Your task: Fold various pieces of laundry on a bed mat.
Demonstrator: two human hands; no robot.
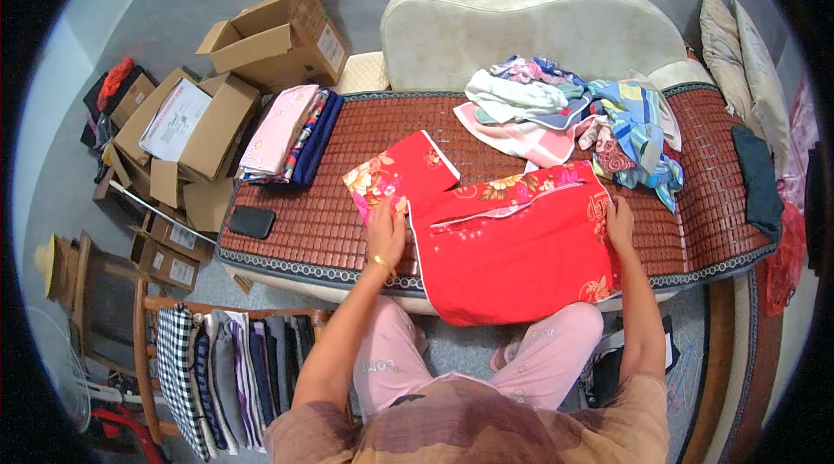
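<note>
A red garment (515, 268) with a gold and pink floral print and white piping lies partly on the brown tile seat mat (306, 223), its lower part hanging over the front edge towards my knees. Its left sleeve (409, 167) sticks out to the upper left. My left hand (387, 237), with a yellow band at the wrist, holds the cloth near the base of that sleeve. On the far side, my right hand (619, 223) pinches the right edge. A long fold opening runs across the upper part. My fingertips are partly hidden.
Loose crumpled clothes (573, 109) are heaped behind the garment. Folded clothes (290, 131) and a black phone (251, 222) sit at left. Cardboard boxes (215, 118) crowd beyond the sofa's left end. A wooden chair (146, 360) holds a row of folded clothes (234, 373). Dark cloth (756, 180) drapes at right.
</note>
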